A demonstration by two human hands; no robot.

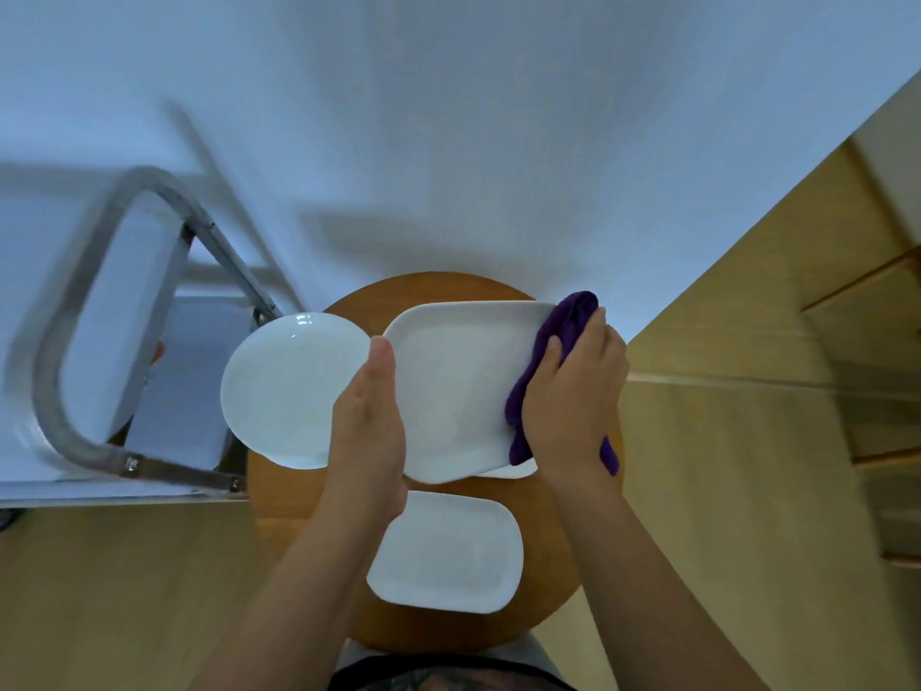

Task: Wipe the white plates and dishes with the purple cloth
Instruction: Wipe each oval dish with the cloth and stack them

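Over the round wooden desk [309,496], the left hand [369,431] grips the left edge of a large white rectangular dish [458,381], fingers hidden beneath it. The right hand [573,391] is curled around the purple cloth [553,336], pressing it against the dish's right rim. A round white plate [289,391] sits just left, and a smaller rectangular dish [448,551] lies nearer the person.
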